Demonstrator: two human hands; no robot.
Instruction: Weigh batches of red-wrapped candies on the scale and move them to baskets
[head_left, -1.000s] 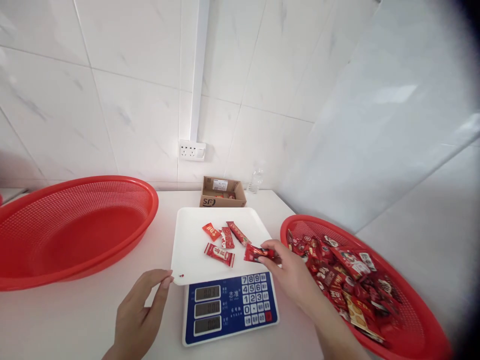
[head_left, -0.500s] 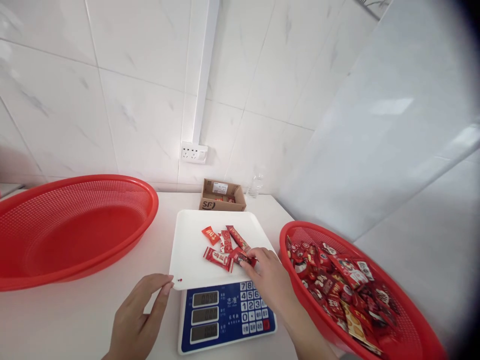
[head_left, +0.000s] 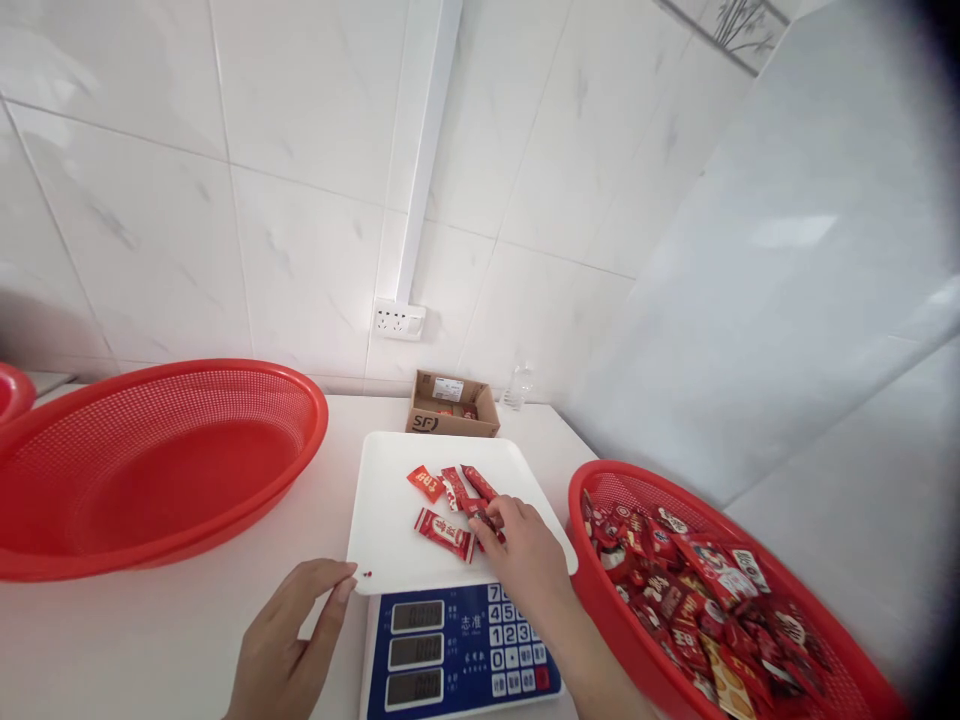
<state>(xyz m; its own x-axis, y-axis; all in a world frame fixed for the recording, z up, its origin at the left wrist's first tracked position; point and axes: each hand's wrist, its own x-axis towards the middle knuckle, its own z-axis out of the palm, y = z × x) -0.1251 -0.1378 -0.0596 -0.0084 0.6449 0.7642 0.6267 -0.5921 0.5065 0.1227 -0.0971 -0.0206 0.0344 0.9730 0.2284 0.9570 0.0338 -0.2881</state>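
In the head view we take the white square plastic tray (head_left: 390,545) of the blue-faced electronic scale (head_left: 450,650) as our landmark; the right hand (head_left: 525,555) reaches over the tray's near right part, fingers curled down on a small red wrapped sweet (head_left: 481,514) near the tray's middle; we cannot tell whether they pinch it or only press on it, since the fingertips cover its near end; its long axis runs from the fingertips toward the tray's far left, and the right hand is plainly the nearer one; just left of it lies a longer red packet (head_left: 445,532), with three more red sweets (head_left: 452,487) just beyond; the left hand (head_left: 289,645) is loosely spread and holds nothing, its forefinger tip touching the tray's near left corner; right of the tray a red mesh basket (head_left: 660,482) heaped with sweets is cut off by the frame; left of the tray stands a large red mesh bowl (head_left: 321,425); behind the tray, a brown cardboard box (head_left: 454,405); the scale's displays are too faint to read
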